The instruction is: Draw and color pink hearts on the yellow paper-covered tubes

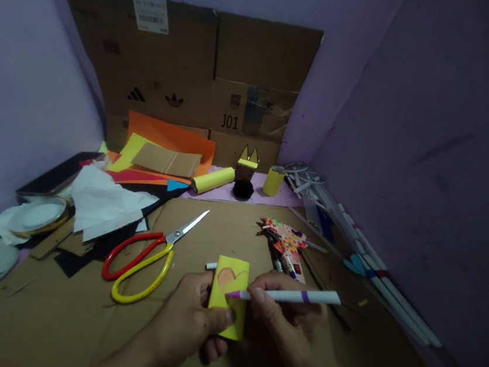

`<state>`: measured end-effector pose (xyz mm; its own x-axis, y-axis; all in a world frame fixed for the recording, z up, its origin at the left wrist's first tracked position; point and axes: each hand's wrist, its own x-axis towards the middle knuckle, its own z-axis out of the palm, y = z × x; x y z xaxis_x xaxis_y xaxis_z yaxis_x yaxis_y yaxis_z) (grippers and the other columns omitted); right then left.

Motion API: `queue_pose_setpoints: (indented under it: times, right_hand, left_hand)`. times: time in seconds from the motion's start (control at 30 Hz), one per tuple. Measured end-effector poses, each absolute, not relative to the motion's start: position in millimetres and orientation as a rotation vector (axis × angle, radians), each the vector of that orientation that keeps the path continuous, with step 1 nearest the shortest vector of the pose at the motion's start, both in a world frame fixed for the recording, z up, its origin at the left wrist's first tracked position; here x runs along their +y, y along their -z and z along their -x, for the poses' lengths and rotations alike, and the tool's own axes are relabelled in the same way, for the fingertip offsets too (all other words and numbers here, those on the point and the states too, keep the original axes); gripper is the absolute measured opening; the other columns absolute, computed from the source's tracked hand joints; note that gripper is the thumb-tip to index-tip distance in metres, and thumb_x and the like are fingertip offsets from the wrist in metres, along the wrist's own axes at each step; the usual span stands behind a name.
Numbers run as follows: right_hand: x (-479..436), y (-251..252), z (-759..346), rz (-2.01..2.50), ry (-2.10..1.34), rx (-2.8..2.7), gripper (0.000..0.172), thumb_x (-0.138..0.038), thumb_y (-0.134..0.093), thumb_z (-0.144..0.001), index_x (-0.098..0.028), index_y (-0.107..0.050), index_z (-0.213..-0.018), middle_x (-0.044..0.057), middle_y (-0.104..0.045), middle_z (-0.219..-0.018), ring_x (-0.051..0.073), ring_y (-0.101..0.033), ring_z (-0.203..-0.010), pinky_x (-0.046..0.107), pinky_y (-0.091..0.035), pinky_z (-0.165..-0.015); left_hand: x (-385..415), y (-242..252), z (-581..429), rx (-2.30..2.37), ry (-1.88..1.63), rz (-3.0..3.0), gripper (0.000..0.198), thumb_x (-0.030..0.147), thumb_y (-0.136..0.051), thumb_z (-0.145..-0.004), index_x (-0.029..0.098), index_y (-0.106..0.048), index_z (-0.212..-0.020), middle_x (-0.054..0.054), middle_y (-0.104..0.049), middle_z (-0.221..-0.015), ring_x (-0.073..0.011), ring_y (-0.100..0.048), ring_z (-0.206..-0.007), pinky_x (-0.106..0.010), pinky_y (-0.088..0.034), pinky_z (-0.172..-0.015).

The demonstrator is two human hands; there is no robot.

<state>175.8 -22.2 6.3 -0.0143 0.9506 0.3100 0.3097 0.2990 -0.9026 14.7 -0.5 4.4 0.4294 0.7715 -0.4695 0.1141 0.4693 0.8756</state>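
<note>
My left hand (193,319) grips a small yellow paper piece (229,291), thumb pressed on its front, holding it above the cardboard work surface (55,327). A partly coloured orange heart shape shows on the paper's upper half. My right hand (286,315) pinches a white marker with a purple band (297,297), its pink tip touching the yellow paper just below the heart. Behind the paper lies a short white stick (211,266).
Red and yellow scissors (148,255) lie left of my hands. A patterned paper figure (286,241) and pens sit to the right. Coloured sheets (159,156), a tape roll (40,216), yellow tubes (213,180) and a small box figure (246,169) lie farther back, before cardboard boxes.
</note>
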Motion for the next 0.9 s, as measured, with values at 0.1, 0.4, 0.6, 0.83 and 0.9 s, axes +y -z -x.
queue_pose_setpoints:
  times: [0.1,0.4,0.6,0.83,0.9]
  right_hand:
    - [-21.2,-5.8,-175.4,1.198,-0.730,-1.511,0.017,-0.026,-0.057,-0.082,-0.018,-0.067,-0.070,0.001,-0.063,-0.059,0.012,-0.056,-0.053,0.018,-0.043,-0.046]
    - [-21.7,-5.7,-172.2,1.204,-0.786,-1.451,0.019,-0.028,-0.058,-0.081,-0.018,-0.067,-0.067,0.001,-0.062,-0.057,0.013,-0.056,-0.051,0.019,-0.043,-0.044]
    - [-19.5,-4.3,-174.9,1.183,-0.754,-1.546,0.016,-0.025,-0.058,-0.081,-0.018,-0.068,-0.070,0.001,-0.065,-0.059,0.012,-0.058,-0.053,0.018,-0.044,-0.047]
    - [-21.0,-5.3,-174.1,1.179,-0.756,-1.514,0.013,-0.024,-0.059,-0.082,-0.019,-0.068,-0.074,0.001,-0.066,-0.063,0.012,-0.059,-0.056,0.019,-0.044,-0.050]
    - [-20.7,-5.1,-175.3,1.182,-0.772,-1.549,0.014,-0.024,-0.058,-0.082,-0.019,-0.068,-0.073,0.001,-0.065,-0.062,0.012,-0.058,-0.054,0.018,-0.043,-0.048]
  left_hand:
    - [-0.6,-4.3,-14.6,1.063,-0.512,-1.022,0.032,0.028,-0.065,-0.062,0.012,-0.051,-0.086,-0.001,-0.059,-0.053,-0.0100,-0.052,-0.038,-0.019,-0.041,-0.035]
    - [-0.1,-7.6,-15.2,1.066,-0.508,-0.996,0.029,0.027,-0.065,-0.061,0.012,-0.052,-0.083,-0.001,-0.059,-0.052,-0.0097,-0.052,-0.038,-0.017,-0.040,-0.034]
    - [0.6,-6.1,-13.9,1.035,-0.523,-0.996,0.031,0.028,-0.065,-0.060,0.012,-0.052,-0.084,-0.001,-0.060,-0.052,-0.0096,-0.052,-0.038,-0.017,-0.040,-0.033]
    - [-0.1,-7.9,-15.0,1.054,-0.511,-1.001,0.030,0.028,-0.064,-0.059,0.012,-0.053,-0.082,-0.001,-0.059,-0.053,-0.0091,-0.051,-0.037,-0.017,-0.039,-0.033]
    - [-0.1,-7.9,-15.1,1.046,-0.505,-0.996,0.030,0.026,-0.064,-0.059,0.012,-0.053,-0.083,-0.001,-0.060,-0.053,-0.0092,-0.051,-0.037,-0.017,-0.039,-0.033]
